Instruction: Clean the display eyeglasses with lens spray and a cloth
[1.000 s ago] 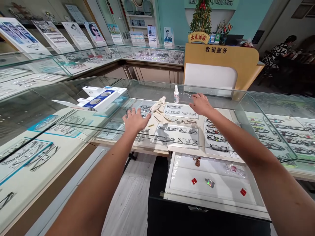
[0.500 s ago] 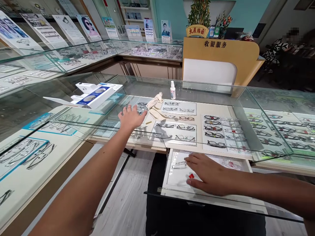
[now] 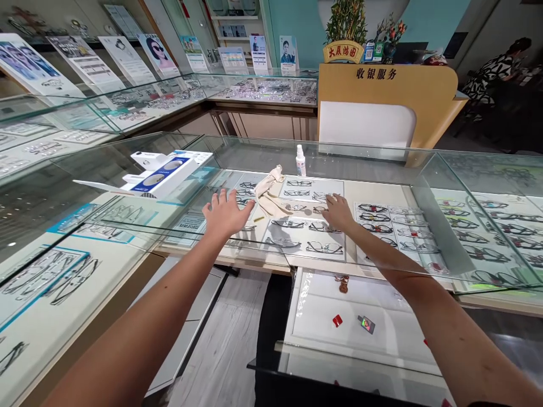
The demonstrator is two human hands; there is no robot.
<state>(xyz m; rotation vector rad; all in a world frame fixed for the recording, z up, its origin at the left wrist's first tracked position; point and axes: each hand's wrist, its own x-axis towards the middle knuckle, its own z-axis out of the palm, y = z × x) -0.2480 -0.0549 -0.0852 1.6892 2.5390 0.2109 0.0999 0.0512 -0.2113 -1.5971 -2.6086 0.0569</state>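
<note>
My left hand (image 3: 227, 216) is spread open over the glass counter top (image 3: 237, 148), holding nothing, just left of a crumpled beige cloth (image 3: 268, 193). To the right of the cloth, my right hand (image 3: 338, 213) reaches low over the glass, fingers slightly bent and apart. Its fingertips are beside a pair of eyeglasses (image 3: 319, 210); whether they touch it I cannot tell. A white spray bottle (image 3: 301, 163) stands upright behind the cloth. In front of the cloth lies a small yellow stick-like piece (image 3: 258, 219). Rows of eyeglasses (image 3: 324, 247) show through the glass.
An opened white and blue box (image 3: 163, 174) sits on the left counter. Below the counter, a pulled-out drawer (image 3: 305, 333) holds a red piece (image 3: 337, 320), a grey tag (image 3: 366, 324) and a brown trinket (image 3: 344, 284). A cashier desk (image 3: 386, 87) and a seated person (image 3: 492, 76) are beyond.
My right hand has moved from above the drawer forward and up to the counter top, uncovering the drawer's contents. My left hand stays spread in nearly the same place.
</note>
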